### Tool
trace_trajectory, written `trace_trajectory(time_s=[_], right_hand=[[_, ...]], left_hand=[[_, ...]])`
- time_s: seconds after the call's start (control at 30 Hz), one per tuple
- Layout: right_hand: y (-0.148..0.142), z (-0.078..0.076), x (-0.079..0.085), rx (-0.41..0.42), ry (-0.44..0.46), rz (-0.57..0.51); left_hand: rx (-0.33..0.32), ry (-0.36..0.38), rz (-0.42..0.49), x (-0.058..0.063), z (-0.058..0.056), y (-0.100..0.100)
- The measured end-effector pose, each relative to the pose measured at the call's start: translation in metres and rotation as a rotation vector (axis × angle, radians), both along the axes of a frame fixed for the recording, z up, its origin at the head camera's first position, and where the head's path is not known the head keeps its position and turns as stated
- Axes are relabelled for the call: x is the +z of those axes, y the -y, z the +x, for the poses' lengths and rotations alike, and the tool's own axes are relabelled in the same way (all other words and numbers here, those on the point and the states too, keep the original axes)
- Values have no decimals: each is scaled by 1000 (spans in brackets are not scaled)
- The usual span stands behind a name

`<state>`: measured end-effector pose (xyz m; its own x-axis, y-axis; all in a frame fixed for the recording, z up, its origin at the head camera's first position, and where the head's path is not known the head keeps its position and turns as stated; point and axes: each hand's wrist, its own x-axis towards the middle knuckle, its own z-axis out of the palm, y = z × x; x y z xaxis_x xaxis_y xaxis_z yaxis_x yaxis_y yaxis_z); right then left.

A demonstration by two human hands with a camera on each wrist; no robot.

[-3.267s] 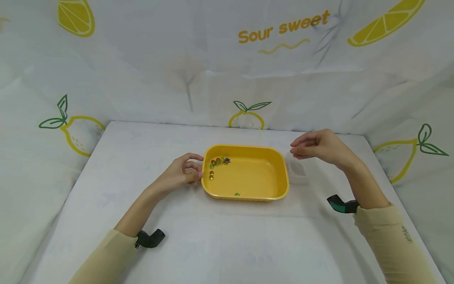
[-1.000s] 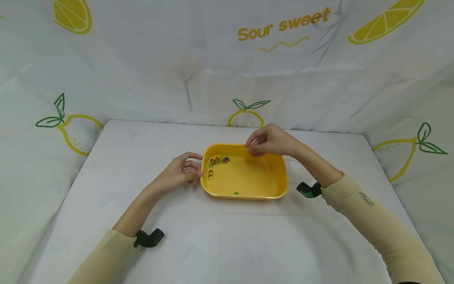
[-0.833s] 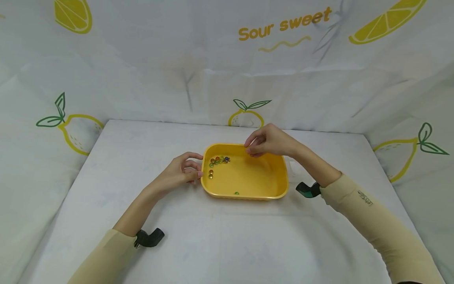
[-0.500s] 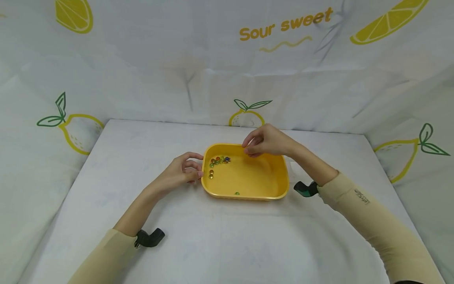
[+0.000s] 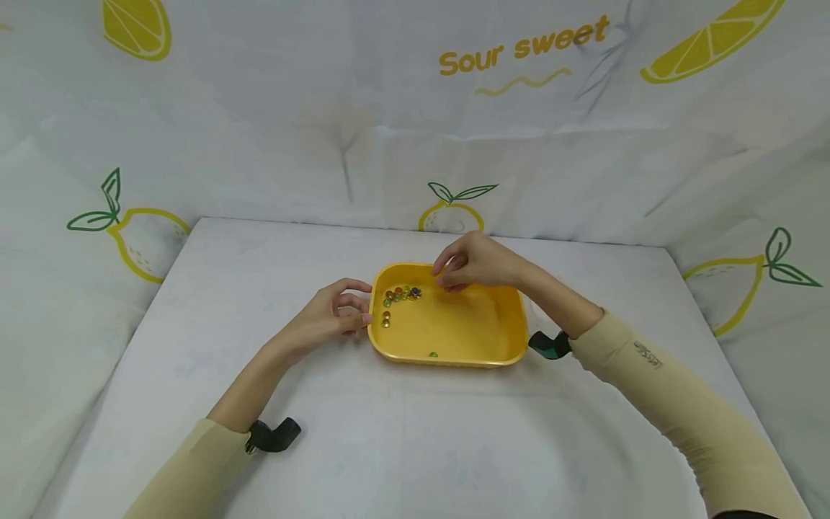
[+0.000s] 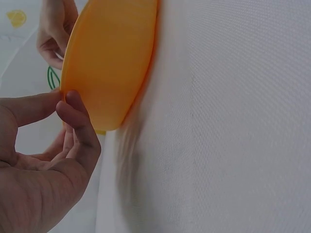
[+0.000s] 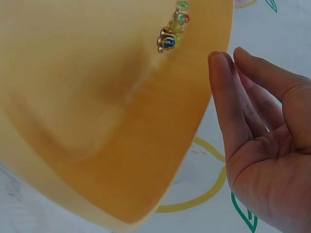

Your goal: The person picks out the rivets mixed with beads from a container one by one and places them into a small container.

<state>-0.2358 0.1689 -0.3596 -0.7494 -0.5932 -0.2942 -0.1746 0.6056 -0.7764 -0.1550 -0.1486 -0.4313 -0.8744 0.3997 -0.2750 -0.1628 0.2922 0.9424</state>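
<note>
Sleeve, left, beige (image 5: 188, 468): cut off by the bottom edge; black wrist camera (image 5: 275, 436) at its cuff. Left hand (image 5: 331, 310): thumb and fingertips clamped on the left rim of the yellow tray. Left wrist view: only the tray's outer wall shows, its inside out of sight.

Yellow tray (image 5: 454, 324): upright on the white table (image 5: 324, 447), mid-frame, between the two hands. Contents: cluster of small glass beads (image 5: 398, 292) in the back left corner, in orange, green and blue, touching or nearly so, too small for a sure count; pair of amber beads (image 5: 386, 323) near the left wall; one green bead (image 5: 433, 355), lower part hidden by the front wall.

Right hand (image 5: 476, 261): over the tray's back rim, hiding a stretch of it. Thumb and fingers bent, tips close together; whether anything tiny sits between them cannot be told from either view.

Second camera, black and green (image 5: 550, 346), under the right wrist. Right sleeve (image 5: 687, 411): beige, dark print hard to read. Black object (image 5: 742, 515) at the bottom edge: mostly cut off, unidentifiable.
</note>
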Motion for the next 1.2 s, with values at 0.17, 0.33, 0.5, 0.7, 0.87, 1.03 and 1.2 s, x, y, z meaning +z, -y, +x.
trace_trajectory(time_s=[0.17,0.33,0.5,0.7,0.87,1.03,1.2], right_hand=[[7,-1,-3,18,-8,12],[11,0,-6,36,3,24],[14,0,-7,55,7,39],[18,0,-11,66,10,58],[22,-1,-16,84,-10,83],[26,0,-18,93,-40,94],[28,0,-21,93,-49,105]], left_hand=[[-2,6,16,0,0,0],[-4,8,25,0,0,0],[-2,9,21,1,1,0],[-3,5,13,1,1,1],[-7,0,9,0,1,1],[-5,9,19,-2,0,2],[-10,10,17,-2,0,2]])
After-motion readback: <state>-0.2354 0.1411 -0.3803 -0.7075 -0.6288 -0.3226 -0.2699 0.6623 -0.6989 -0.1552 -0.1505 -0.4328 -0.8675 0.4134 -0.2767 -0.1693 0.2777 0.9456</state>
